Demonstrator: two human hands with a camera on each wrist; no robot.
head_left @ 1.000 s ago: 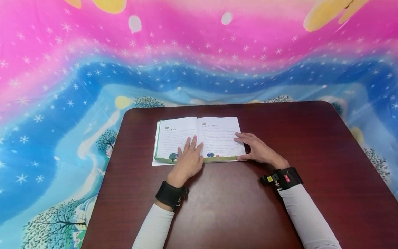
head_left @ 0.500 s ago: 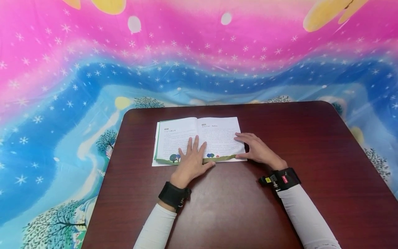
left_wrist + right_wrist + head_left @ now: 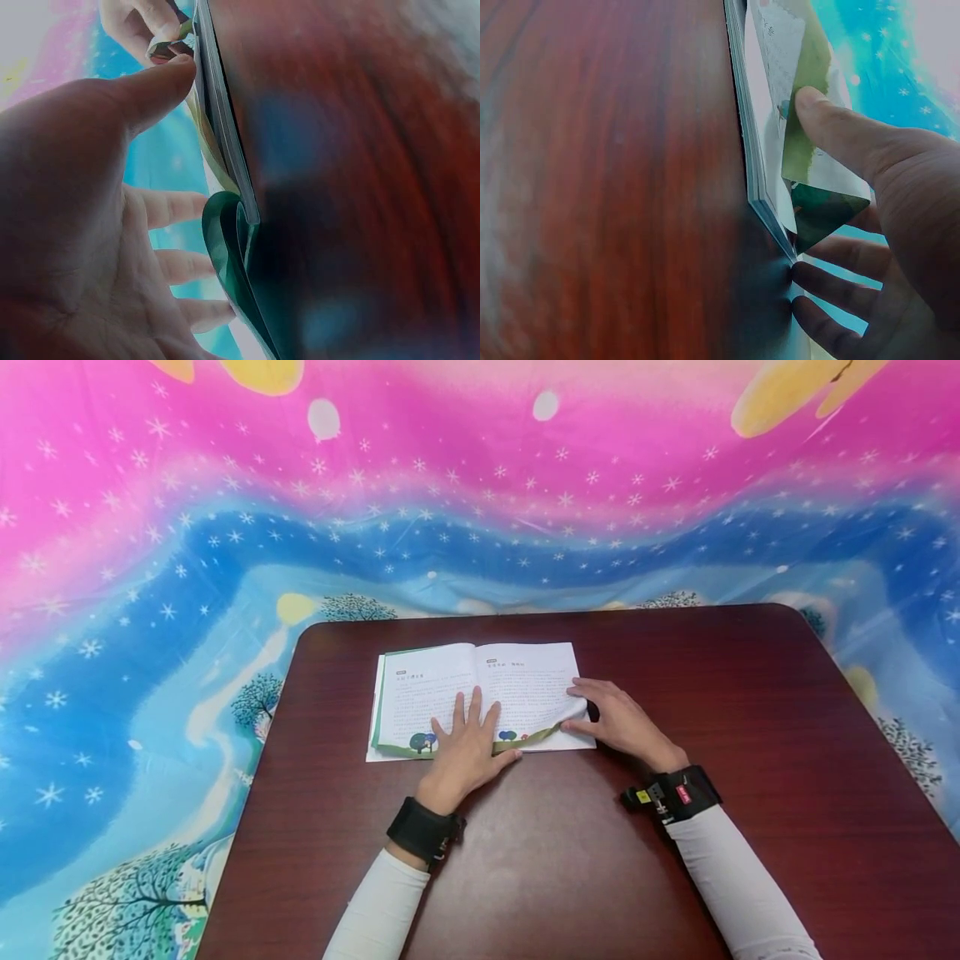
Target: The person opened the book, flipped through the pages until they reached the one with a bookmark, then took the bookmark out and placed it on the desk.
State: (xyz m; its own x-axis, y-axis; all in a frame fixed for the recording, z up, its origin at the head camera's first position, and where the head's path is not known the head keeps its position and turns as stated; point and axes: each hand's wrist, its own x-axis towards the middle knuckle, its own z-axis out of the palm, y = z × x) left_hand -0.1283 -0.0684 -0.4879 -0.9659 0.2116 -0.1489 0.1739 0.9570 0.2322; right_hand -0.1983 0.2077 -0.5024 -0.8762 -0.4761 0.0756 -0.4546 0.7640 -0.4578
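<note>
An open book [image 3: 423, 697] with printed text and a green band along its lower edge lies on the table. My left hand [image 3: 463, 752] rests across its lower middle, fingers straight and spread. In the left wrist view, the thumb [image 3: 161, 86] lies along the lower edge, and a green cover flap [image 3: 225, 232] curls by the fingers. At the lower right corner, my right hand [image 3: 622, 720] pinches the right page [image 3: 525, 693], whose corner bends upward. The right wrist view shows the thumb [image 3: 840, 124] on the page's green band [image 3: 801, 146], with the other fingers at the book's side edge.
The dark red-brown wooden table [image 3: 555, 860] extends around the book. Behind it hangs a pink and blue cloth [image 3: 465, 485] with snowflakes and trees. Each wrist wears a black strap [image 3: 423, 831], with white sleeves [image 3: 738, 877] below.
My left hand has shifted slightly right, its fingers spreading and its thumb moving out to the right. My right thumb has slid left, and the right page's lower corner has buckled upward.
</note>
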